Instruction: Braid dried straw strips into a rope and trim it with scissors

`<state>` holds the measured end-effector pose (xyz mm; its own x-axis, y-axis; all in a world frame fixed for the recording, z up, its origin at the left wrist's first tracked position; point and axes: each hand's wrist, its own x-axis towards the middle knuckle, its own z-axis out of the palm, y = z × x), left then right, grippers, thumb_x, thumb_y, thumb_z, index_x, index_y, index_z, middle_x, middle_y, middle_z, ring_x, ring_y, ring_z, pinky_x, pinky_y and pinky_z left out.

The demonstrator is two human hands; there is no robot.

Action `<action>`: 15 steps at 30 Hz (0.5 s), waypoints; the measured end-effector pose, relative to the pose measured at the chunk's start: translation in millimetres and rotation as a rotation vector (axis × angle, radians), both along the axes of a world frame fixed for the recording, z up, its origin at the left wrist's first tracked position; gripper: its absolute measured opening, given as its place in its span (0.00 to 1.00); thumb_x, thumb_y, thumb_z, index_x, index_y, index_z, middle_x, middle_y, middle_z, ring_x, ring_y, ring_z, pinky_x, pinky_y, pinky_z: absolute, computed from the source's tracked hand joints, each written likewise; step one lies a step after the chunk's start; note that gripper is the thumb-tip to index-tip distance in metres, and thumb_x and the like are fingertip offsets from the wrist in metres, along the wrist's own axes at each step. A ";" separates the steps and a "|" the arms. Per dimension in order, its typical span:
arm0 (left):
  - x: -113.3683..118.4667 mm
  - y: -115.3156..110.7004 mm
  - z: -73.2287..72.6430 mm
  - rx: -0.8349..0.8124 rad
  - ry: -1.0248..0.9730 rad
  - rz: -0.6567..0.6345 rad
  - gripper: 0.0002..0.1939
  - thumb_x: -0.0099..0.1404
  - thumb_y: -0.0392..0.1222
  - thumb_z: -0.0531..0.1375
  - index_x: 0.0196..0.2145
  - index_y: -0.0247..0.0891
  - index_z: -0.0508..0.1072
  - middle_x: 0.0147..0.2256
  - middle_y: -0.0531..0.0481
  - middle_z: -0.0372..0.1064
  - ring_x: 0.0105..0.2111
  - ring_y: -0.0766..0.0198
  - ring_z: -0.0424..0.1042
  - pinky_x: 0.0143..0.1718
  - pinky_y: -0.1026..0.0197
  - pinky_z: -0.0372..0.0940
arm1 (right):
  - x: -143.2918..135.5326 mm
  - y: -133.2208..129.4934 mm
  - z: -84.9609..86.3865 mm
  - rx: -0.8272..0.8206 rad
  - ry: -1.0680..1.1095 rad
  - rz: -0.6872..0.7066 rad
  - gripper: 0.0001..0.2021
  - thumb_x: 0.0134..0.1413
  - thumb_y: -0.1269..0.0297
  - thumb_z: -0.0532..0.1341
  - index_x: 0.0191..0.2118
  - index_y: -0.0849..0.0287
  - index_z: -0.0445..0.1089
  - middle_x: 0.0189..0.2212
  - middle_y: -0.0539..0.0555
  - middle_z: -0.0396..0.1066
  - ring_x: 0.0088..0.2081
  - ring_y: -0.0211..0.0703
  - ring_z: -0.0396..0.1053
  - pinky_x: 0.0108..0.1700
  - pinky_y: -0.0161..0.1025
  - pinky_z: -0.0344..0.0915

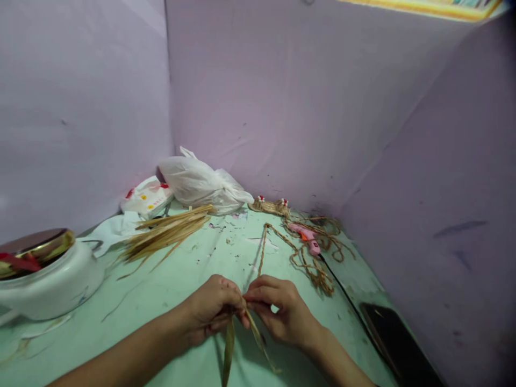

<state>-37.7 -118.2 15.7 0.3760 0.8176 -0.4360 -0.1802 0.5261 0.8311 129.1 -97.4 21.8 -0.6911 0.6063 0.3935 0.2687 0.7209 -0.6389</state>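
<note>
Both hands meet low in the middle of the view. My left hand (217,306) is closed on flat dried straw strips (228,349), and their loose ends hang down below the fingers. With thumb and fingertips, my right hand (280,306) pinches the same strips close beside the left hand. From between the hands a twisted straw cord (263,250) runs up and away, bends at the top and trails toward the right. The exact crossing of the strips is hidden by the fingers.
A bundle of dried straw (173,231) lies left of centre. Behind it sit a white plastic bag (201,183) and a tissue pack (147,198). A white pot (60,285) stands left. On the right are a pink glue gun (308,239), coiled cord (322,279) and a black phone (395,338).
</note>
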 end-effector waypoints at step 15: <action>-39.8 105.2 75.5 0.408 0.391 0.500 0.12 0.48 0.45 0.58 0.25 0.31 0.68 0.28 0.47 0.71 0.10 0.80 0.48 0.11 0.71 0.38 | -23.2 64.6 37.0 -0.338 0.394 -0.611 0.07 0.40 0.66 0.57 0.18 0.61 0.66 0.16 0.50 0.62 0.20 0.35 0.56 0.25 0.34 0.53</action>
